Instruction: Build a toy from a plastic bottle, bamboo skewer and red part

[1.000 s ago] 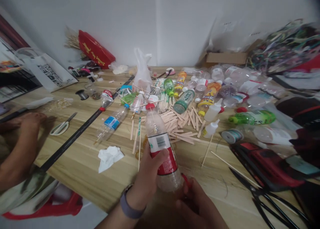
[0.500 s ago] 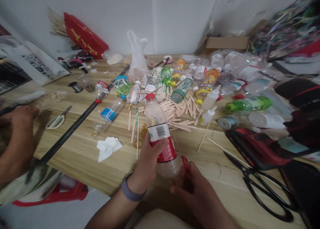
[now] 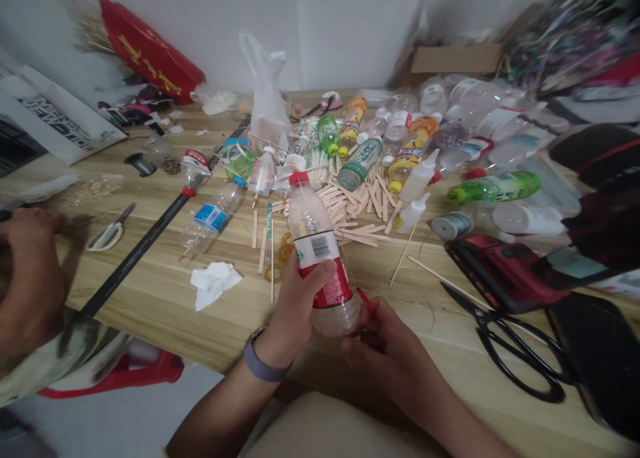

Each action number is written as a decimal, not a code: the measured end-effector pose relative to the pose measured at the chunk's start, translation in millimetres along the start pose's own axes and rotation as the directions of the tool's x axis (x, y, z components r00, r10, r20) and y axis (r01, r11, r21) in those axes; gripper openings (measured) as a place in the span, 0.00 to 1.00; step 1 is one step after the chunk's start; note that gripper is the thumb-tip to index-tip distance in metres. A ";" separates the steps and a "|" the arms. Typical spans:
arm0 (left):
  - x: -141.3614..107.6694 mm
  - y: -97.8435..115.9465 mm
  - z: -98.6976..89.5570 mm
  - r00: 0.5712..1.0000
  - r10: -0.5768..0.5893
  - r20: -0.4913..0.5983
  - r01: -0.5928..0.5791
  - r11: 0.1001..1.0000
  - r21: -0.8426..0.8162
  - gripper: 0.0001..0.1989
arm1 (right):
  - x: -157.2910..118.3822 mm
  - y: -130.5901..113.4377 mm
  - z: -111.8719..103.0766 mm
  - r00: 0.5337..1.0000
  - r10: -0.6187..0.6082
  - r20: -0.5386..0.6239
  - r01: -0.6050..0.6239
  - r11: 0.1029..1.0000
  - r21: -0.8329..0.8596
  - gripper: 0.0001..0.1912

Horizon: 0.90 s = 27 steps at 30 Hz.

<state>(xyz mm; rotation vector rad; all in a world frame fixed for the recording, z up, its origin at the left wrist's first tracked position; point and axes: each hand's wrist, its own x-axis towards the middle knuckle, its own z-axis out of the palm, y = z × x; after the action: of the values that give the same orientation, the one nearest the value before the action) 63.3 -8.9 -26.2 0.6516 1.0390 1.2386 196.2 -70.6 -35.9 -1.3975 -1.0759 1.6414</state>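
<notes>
My left hand [image 3: 294, 305] is wrapped around a clear plastic bottle [image 3: 327, 286] with a red cap and a red-and-white label. The bottle leans, cap pointing away from me. Beside its base, my right hand [image 3: 393, 345] pinches a slim red object [image 3: 366, 301] whose kind I cannot make out. Its lower part is hidden by the fingers, which are at or very near the bottle's lower wall. Past the bottle lies a pile of flat wooden sticks [image 3: 345, 205]. Rubber bands [image 3: 285, 248] lie just left of the bottle.
Black-handled scissors [image 3: 505, 341], a phone [image 3: 597, 358] and a red-and-black tool [image 3: 493, 271] lie on the right. Many plastic bottles [image 3: 470, 98] crowd the back. A white tissue [image 3: 215, 283] lies left. Another person's arm [image 3: 33, 278] rests at the far left, near white-handled scissors [image 3: 110, 231].
My right hand has turned slightly and drawn closer to the bottle's base, and the red object now tilts toward the bottle. My left hand keeps the same hold. The camera view has shifted a little.
</notes>
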 end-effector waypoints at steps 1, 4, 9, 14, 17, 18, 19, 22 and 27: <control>-0.2 -0.1 0.2 1.000 -0.002 -0.001 0.002 1.000 0.004 0.20 | 0.6 0.7 -1.1 1.000 -0.007 -0.018 0.007 1.000 -0.023 0.18; -0.6 -0.3 0.4 1.000 -0.009 0.001 0.009 1.000 0.009 0.20 | -0.8 3.8 -4.4 1.000 -0.011 -0.025 0.008 0.994 -0.107 0.21; -0.4 -0.9 0.0 1.000 -0.020 0.011 0.020 1.000 0.007 0.21 | -7.6 9.9 -3.9 0.998 0.000 0.069 0.006 0.997 -0.083 0.13; -0.5 -0.1 0.8 0.999 -0.034 0.009 0.034 0.999 0.012 0.22 | -6.0 8.9 -3.8 1.000 -0.007 0.010 0.008 0.995 -0.095 0.14; -1.0 0.5 1.4 0.999 -0.040 0.011 0.040 0.999 0.017 0.21 | -3.5 6.0 -7.0 0.999 -0.024 -0.027 0.018 0.981 -0.191 0.19; -1.0 0.4 1.5 0.999 -0.041 0.012 0.041 0.999 0.020 0.21 | -3.4 5.3 -7.9 0.999 -0.034 -0.031 0.026 0.975 -0.221 0.20; -1.0 0.2 1.4 0.999 -0.042 0.014 0.042 0.999 0.022 0.21 | -3.7 5.0 -8.4 0.999 -0.041 -0.023 0.034 0.970 -0.239 0.21; -0.6 -0.8 1.0 0.999 -0.044 0.011 0.044 0.999 0.021 0.21 | -7.1 5.9 -7.1 0.999 -0.050 -0.004 0.048 0.977 -0.209 0.21; -0.1 -1.2 0.9 0.999 -0.047 0.009 0.047 0.999 0.003 0.22 | -11.3 8.4 -1.3 1.000 -0.021 -0.012 0.020 0.999 -0.043 0.21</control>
<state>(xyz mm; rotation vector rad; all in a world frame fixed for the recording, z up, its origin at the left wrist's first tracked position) 64.7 -9.2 -26.8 0.6310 1.0428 1.1932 199.3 -84.0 -39.3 -1.4179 -1.1208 1.6018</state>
